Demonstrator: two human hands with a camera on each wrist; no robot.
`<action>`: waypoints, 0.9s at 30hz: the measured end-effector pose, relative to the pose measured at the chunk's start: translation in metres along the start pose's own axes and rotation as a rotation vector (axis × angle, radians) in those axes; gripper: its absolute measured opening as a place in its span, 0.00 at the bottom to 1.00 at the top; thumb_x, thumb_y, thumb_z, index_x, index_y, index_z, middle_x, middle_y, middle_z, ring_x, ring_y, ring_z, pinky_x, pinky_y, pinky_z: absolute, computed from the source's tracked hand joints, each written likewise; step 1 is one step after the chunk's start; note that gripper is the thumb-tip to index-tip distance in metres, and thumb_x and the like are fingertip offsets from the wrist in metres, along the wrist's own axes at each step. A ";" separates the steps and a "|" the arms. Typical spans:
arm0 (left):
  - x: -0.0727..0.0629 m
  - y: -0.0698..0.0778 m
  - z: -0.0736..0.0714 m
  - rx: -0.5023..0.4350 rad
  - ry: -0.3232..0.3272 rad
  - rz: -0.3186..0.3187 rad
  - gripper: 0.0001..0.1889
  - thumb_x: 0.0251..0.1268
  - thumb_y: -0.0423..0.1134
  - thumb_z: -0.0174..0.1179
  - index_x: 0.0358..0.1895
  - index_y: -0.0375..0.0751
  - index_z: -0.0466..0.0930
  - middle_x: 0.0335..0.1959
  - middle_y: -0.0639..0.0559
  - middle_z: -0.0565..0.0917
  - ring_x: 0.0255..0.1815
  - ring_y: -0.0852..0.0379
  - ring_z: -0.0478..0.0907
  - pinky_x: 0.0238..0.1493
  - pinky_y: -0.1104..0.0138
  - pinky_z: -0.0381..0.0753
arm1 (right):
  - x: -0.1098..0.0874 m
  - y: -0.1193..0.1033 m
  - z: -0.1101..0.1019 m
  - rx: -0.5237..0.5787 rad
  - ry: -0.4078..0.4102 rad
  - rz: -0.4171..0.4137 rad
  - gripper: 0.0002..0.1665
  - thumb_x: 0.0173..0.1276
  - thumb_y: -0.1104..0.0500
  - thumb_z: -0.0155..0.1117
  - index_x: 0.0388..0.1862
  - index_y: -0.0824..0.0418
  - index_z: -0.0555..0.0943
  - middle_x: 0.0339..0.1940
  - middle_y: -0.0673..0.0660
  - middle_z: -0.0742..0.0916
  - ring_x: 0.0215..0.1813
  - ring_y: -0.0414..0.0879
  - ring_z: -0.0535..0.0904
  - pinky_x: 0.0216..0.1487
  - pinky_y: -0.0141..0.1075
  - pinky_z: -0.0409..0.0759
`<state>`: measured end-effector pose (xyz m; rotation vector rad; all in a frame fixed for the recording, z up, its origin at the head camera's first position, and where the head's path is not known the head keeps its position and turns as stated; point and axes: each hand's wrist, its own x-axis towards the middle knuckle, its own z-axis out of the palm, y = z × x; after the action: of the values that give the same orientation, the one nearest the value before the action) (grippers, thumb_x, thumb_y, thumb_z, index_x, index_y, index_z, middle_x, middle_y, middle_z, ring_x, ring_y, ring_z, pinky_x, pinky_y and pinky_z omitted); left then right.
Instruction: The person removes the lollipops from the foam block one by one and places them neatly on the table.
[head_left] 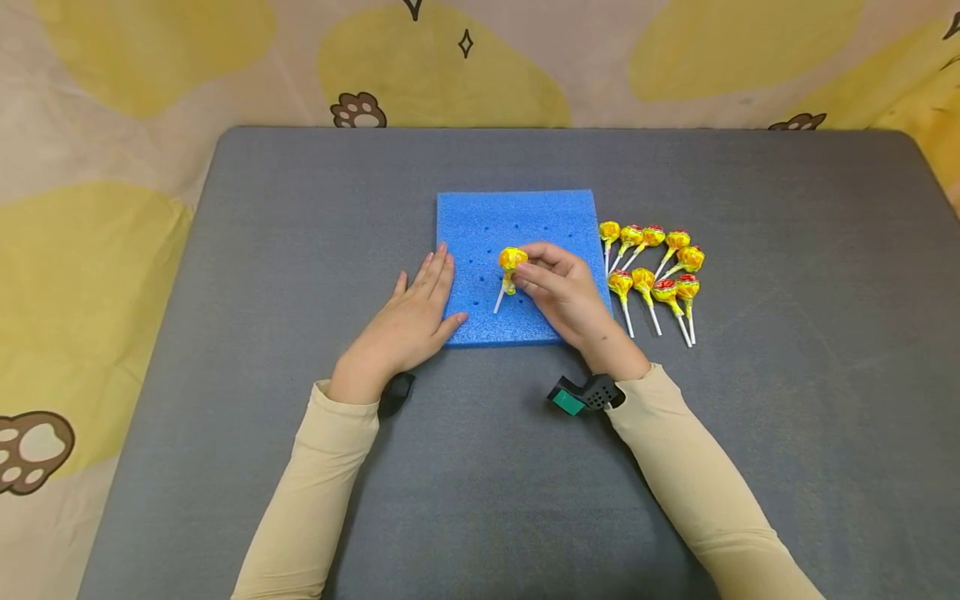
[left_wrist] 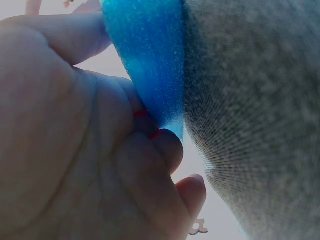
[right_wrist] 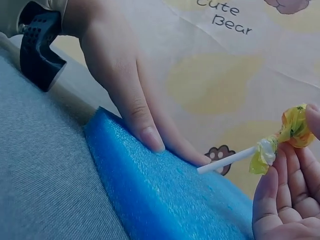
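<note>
A blue foam board (head_left: 517, 208) with several small holes lies on the grey table. My left hand (head_left: 408, 321) rests along the board's left edge, fingers straight and thumb on its front corner. In the left wrist view, the fingers touch the side of the board (left_wrist: 150, 55). Above the board, my right hand (head_left: 564, 296) pinches a yellow-wrapped lollipop (head_left: 512, 259) by its head. The right wrist view shows its white stick (right_wrist: 225, 161) pointing toward the board, its tip apart from the foam as far as I can see.
Right of the board lie several yellow and red wrapped lollipops (head_left: 643, 279) in two rows, sticks mostly toward the front. The grey table (head_left: 810, 333) extends around them. A patterned yellow and cream cloth (head_left: 480, 67) hangs behind the table.
</note>
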<state>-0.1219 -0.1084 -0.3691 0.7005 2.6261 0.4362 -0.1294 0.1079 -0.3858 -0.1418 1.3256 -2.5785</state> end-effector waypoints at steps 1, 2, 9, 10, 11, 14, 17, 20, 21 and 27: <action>0.000 0.000 0.000 -0.001 -0.002 0.001 0.39 0.74 0.50 0.44 0.74 0.32 0.34 0.76 0.43 0.31 0.75 0.49 0.30 0.70 0.46 0.36 | -0.002 0.000 -0.002 0.015 -0.008 -0.005 0.08 0.63 0.71 0.60 0.36 0.61 0.82 0.34 0.54 0.85 0.38 0.43 0.78 0.44 0.32 0.77; 0.000 -0.001 0.000 -0.001 -0.005 0.002 0.39 0.74 0.50 0.44 0.74 0.32 0.34 0.75 0.43 0.31 0.75 0.49 0.30 0.70 0.46 0.36 | -0.003 -0.001 -0.003 0.028 -0.014 -0.006 0.05 0.63 0.69 0.63 0.36 0.61 0.82 0.34 0.54 0.85 0.38 0.44 0.78 0.45 0.32 0.76; -0.002 -0.003 -0.002 -0.006 -0.012 0.008 0.39 0.74 0.50 0.43 0.74 0.33 0.31 0.75 0.44 0.29 0.75 0.49 0.29 0.70 0.46 0.35 | -0.013 -0.004 -0.007 0.090 -0.039 0.019 0.06 0.60 0.64 0.69 0.37 0.62 0.82 0.35 0.54 0.85 0.42 0.45 0.76 0.46 0.34 0.73; -0.002 -0.004 -0.002 -0.007 -0.013 0.007 0.39 0.74 0.51 0.43 0.74 0.34 0.31 0.75 0.44 0.29 0.75 0.49 0.28 0.70 0.46 0.35 | -0.014 -0.005 -0.008 0.087 -0.040 0.025 0.06 0.60 0.64 0.69 0.37 0.62 0.82 0.36 0.54 0.85 0.42 0.45 0.76 0.46 0.34 0.73; -0.003 -0.004 -0.002 -0.009 -0.015 0.007 0.39 0.74 0.51 0.42 0.74 0.34 0.31 0.75 0.44 0.28 0.75 0.49 0.28 0.70 0.46 0.35 | -0.015 -0.006 -0.008 0.081 -0.042 0.031 0.06 0.60 0.64 0.69 0.37 0.62 0.82 0.36 0.54 0.85 0.43 0.45 0.76 0.47 0.34 0.73; -0.004 -0.006 -0.003 -0.013 -0.015 0.007 0.39 0.74 0.51 0.42 0.74 0.34 0.30 0.75 0.45 0.28 0.75 0.49 0.28 0.70 0.46 0.35 | -0.017 -0.008 -0.009 0.062 -0.043 0.046 0.05 0.61 0.64 0.67 0.37 0.62 0.82 0.36 0.54 0.84 0.43 0.46 0.76 0.47 0.34 0.73; -0.005 -0.008 -0.004 -0.013 -0.016 0.005 0.39 0.75 0.51 0.42 0.74 0.34 0.30 0.75 0.44 0.28 0.75 0.49 0.28 0.70 0.46 0.35 | -0.016 -0.011 -0.009 0.030 -0.035 0.061 0.05 0.64 0.68 0.62 0.37 0.63 0.82 0.37 0.55 0.85 0.42 0.46 0.78 0.47 0.34 0.75; -0.005 -0.010 -0.004 -0.012 -0.017 0.007 0.39 0.75 0.51 0.42 0.74 0.33 0.31 0.75 0.44 0.28 0.75 0.49 0.28 0.70 0.46 0.34 | -0.015 -0.015 -0.010 -0.007 -0.029 0.073 0.10 0.66 0.71 0.54 0.37 0.62 0.82 0.37 0.55 0.85 0.40 0.45 0.79 0.47 0.34 0.77; -0.005 -0.010 -0.004 -0.012 -0.017 0.007 0.39 0.75 0.51 0.42 0.74 0.33 0.31 0.75 0.44 0.28 0.75 0.49 0.28 0.70 0.46 0.34 | -0.014 -0.016 -0.011 -0.020 -0.030 0.076 0.11 0.66 0.71 0.53 0.37 0.62 0.82 0.37 0.55 0.85 0.40 0.45 0.79 0.47 0.34 0.77; -0.006 -0.012 -0.003 -0.014 -0.012 0.011 0.39 0.75 0.51 0.41 0.74 0.33 0.31 0.75 0.44 0.28 0.75 0.49 0.28 0.70 0.46 0.35 | -0.014 -0.030 -0.018 -0.096 0.001 0.078 0.15 0.67 0.73 0.49 0.36 0.61 0.82 0.33 0.54 0.85 0.36 0.44 0.80 0.45 0.33 0.79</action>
<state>-0.1235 -0.1219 -0.3689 0.7117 2.6070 0.4515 -0.1243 0.1423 -0.3714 -0.1036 1.4262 -2.4521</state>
